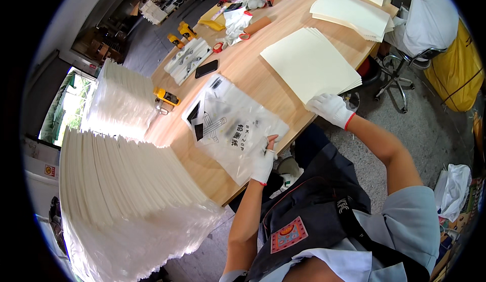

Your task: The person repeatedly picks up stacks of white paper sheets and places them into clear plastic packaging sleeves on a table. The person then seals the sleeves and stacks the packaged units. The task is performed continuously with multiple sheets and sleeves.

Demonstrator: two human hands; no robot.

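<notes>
My left hand (pixel 264 164), in a white glove with bare fingertips showing, is closed on the near edge of a clear plastic bag (pixel 230 155) with dark print. That bag lies flat on top of other printed bags (pixel 223 84) near the table's front edge. To the right, my gloved right hand (pixel 330 110) has its fingers bent around the near corner of a fanned stack of cream paper sheets (pixel 311 64). Its fingertips are partly hidden, and how many sheets they grip does not show.
Tall stacks of plastic-wrapped white packs (pixel 126 196) rise at the left. On the wooden table (pixel 243 62) lie a black phone (pixel 206 69), an orange-yellow bottle (pixel 167 96), red tape rolls (pixel 217 47) and more paper (pixel 352 13). Someone in pale clothing (pixel 430 13) sits at the far right.
</notes>
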